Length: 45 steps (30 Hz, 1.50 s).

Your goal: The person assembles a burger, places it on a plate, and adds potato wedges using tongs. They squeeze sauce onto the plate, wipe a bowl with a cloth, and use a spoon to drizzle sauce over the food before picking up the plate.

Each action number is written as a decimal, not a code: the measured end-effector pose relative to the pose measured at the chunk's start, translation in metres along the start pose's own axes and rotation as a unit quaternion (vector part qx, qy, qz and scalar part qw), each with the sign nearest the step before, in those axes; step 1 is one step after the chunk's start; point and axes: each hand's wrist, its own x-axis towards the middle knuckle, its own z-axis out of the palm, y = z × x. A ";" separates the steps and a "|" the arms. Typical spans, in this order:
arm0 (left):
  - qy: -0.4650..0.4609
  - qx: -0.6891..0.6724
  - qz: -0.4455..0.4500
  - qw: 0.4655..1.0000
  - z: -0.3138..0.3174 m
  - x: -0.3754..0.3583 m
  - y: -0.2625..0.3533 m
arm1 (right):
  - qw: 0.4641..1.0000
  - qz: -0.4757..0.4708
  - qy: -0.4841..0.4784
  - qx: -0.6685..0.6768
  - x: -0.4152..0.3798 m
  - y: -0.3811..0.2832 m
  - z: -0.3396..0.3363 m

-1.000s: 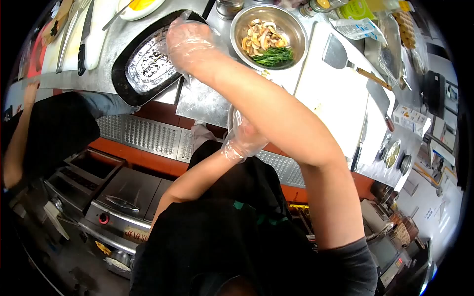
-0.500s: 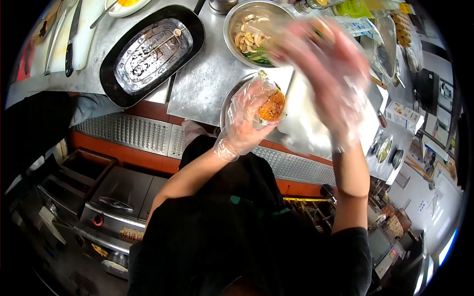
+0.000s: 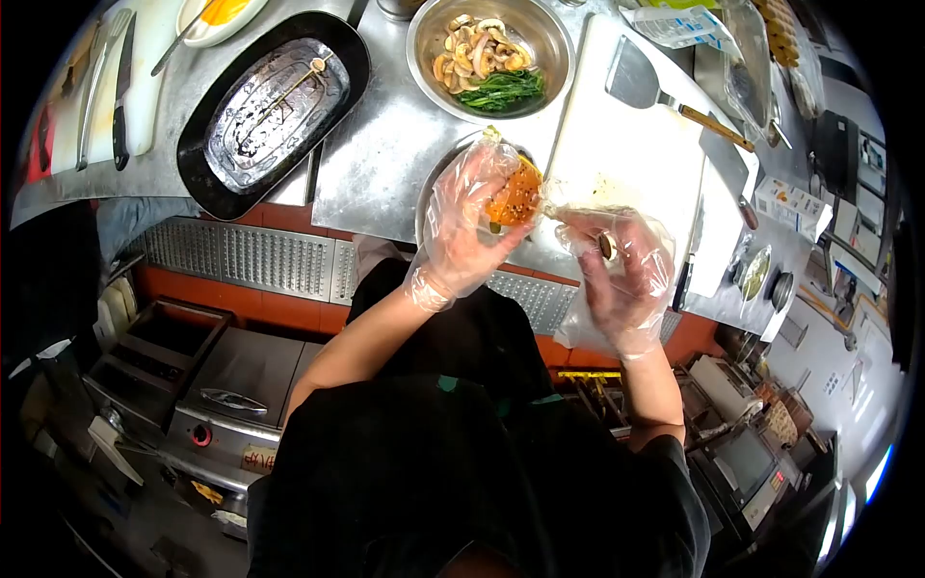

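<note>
My left hand (image 3: 462, 226), in a clear plastic glove, curls around an orange, seed-topped bun (image 3: 514, 197). A bit of green leaf (image 3: 492, 134) pokes out above the fingers. Beneath this hand shows part of a round metal dish (image 3: 426, 197), mostly hidden. Just right of the bun, my right hand (image 3: 621, 275), gloved the same way, has its fingers bent around a mushroom slice (image 3: 606, 247). Ahead of both hands stands a steel bowl (image 3: 562, 82) with sliced mushrooms (image 3: 475, 50) and cooked greens (image 3: 501, 91).
A white cutting board (image 3: 617, 159) lies at right, with a wooden-handled turner (image 3: 636, 77) across its far part. To the left sits a black oval pan (image 3: 198, 154) holding a skewer. Knives (image 3: 121, 96) rest on another board at far left. Someone's dark sleeve (image 3: 58, 231) is at left.
My right hand has come down and toward me from beside the steel bowl to the bun, with a mushroom slice now visible in its fingers. My left hand keeps holding the bun.
</note>
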 end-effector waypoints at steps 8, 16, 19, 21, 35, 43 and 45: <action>0.011 -0.010 0.013 1.000 0.012 -0.010 -0.018 | 0.995 -0.064 -0.018 -0.074 0.007 -0.001 0.010; -0.010 -0.007 0.012 1.000 0.009 -0.010 -0.021 | 0.994 -0.011 -0.050 -0.096 0.004 0.001 0.026; -0.007 -0.002 0.019 1.000 0.015 -0.016 -0.027 | 0.993 0.045 -0.065 -0.084 0.009 -0.002 0.026; -0.004 0.009 0.019 1.000 0.012 -0.014 -0.024 | 0.992 -0.112 -0.019 -0.061 0.020 -0.007 0.022; -0.022 -0.015 -0.005 1.000 0.003 -0.005 -0.011 | 0.991 -0.048 -0.069 -0.105 0.014 -0.008 0.009; -0.150 0.053 -0.083 0.984 -0.002 0.000 -0.008 | 0.943 0.245 0.057 0.217 0.011 -0.009 0.021; -0.018 0.012 0.012 1.000 0.009 -0.010 -0.020 | 0.995 0.088 -0.018 0.030 0.008 -0.002 0.021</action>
